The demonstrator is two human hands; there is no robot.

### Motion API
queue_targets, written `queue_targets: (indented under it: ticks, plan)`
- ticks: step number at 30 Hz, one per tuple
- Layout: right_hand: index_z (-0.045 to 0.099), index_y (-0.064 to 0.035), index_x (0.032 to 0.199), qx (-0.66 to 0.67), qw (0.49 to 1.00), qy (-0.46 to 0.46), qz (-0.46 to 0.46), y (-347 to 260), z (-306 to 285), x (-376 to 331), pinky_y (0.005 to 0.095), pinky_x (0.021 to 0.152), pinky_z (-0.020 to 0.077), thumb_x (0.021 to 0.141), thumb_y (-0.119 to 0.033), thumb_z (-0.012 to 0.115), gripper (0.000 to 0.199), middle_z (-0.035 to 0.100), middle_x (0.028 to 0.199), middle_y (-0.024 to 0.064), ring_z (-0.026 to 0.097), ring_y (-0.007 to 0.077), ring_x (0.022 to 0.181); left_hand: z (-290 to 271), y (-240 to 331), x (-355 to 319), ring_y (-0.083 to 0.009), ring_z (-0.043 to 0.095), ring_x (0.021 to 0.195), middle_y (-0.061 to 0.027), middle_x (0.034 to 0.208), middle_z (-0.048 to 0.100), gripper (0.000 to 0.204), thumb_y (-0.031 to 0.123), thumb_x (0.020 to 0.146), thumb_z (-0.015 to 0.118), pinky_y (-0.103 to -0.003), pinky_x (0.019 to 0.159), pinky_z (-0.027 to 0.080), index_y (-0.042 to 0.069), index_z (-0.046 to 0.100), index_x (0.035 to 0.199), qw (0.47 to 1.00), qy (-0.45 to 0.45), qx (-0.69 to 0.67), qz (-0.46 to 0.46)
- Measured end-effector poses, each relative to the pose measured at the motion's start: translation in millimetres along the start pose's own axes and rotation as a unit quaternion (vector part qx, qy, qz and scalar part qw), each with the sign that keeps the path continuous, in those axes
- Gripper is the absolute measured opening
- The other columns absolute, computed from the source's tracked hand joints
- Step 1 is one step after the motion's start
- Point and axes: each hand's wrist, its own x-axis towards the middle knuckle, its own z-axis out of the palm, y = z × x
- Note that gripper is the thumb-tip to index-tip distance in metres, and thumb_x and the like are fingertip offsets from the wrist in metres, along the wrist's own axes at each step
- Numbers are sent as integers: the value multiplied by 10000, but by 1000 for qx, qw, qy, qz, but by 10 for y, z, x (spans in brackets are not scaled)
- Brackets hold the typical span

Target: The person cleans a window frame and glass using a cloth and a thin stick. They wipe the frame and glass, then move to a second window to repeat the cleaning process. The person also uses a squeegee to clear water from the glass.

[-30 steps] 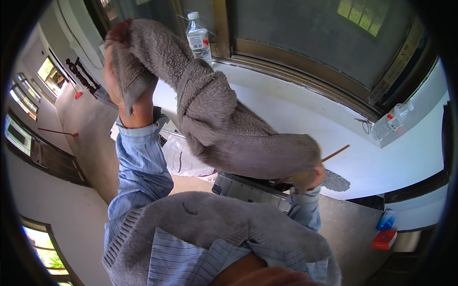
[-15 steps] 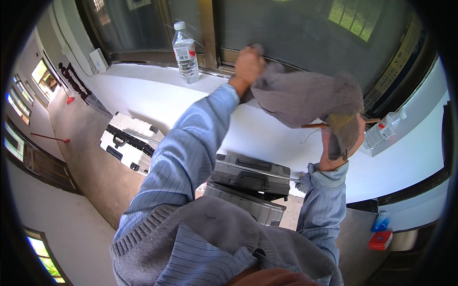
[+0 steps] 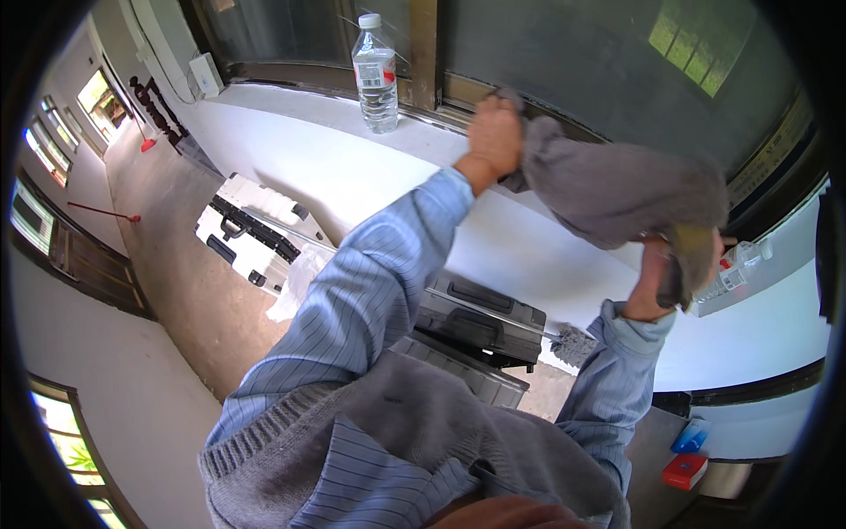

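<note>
A grey cloth (image 3: 617, 185) is stretched between both my hands against the lower frame of a dark window (image 3: 564, 62). My left hand (image 3: 495, 134) grips the cloth's upper left corner at the window frame. Lower down and to the right, my right hand (image 3: 659, 273) holds the other end of the cloth. Both sleeves are blue striped. A clear plastic water bottle (image 3: 376, 75) stands upright on the white sill (image 3: 291, 110), to the left of my left hand.
A white suitcase (image 3: 256, 231) lies on the floor by the wall. A dark grey suitcase (image 3: 480, 319) lies below my arms, with a grey duster head (image 3: 575, 344) beside it. A second bottle (image 3: 736, 269) lies on the sill at right. A red box (image 3: 686, 470) sits low right.
From holding the cloth up at the left a second ago, both hands swung right and brought it to the window frame. Over the last half second it spread a little wider there.
</note>
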Motion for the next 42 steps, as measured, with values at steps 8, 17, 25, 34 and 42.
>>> queue_targets:
  ticks: [8,17,25,34,42]
  plan:
    - [517,-11,1132,586,677,-36,444,-374,635,132,295,700,537,799,-121,611,363,593,1037,91,607,182,880,-11,-554,173,-329,593,932,-147,969,645,214,183,764,541,-456,788,465,102,663,920,968,-123,204,80]
    - [578,-49,1031,526,684,60,502,-102,182,239,302,538,552,820,-281,561,314,629,922,86,648,205,732,106,-174,148,-351,586,901,-167,936,648,215,176,747,557,-439,800,463,73,659,906,967,-163,149,129]
    - [573,-38,1032,516,709,99,471,77,-206,213,327,662,565,830,-285,546,320,626,956,100,638,214,825,286,268,58,-368,598,833,-176,861,650,175,168,735,567,-459,749,474,86,658,860,961,-175,108,184]
    - [550,-45,1126,337,870,138,333,306,-733,35,301,694,569,876,-205,544,297,597,1077,125,630,236,913,602,955,-134,-356,607,817,-191,825,642,126,131,707,550,-449,731,481,41,631,744,959,-180,49,213]
    - [482,-56,1184,367,850,81,369,290,-675,48,331,784,552,802,-92,603,402,548,1126,135,595,234,974,506,767,-260,-315,610,834,-159,847,646,169,159,734,545,-397,793,444,30,627,806,965,-119,22,234]
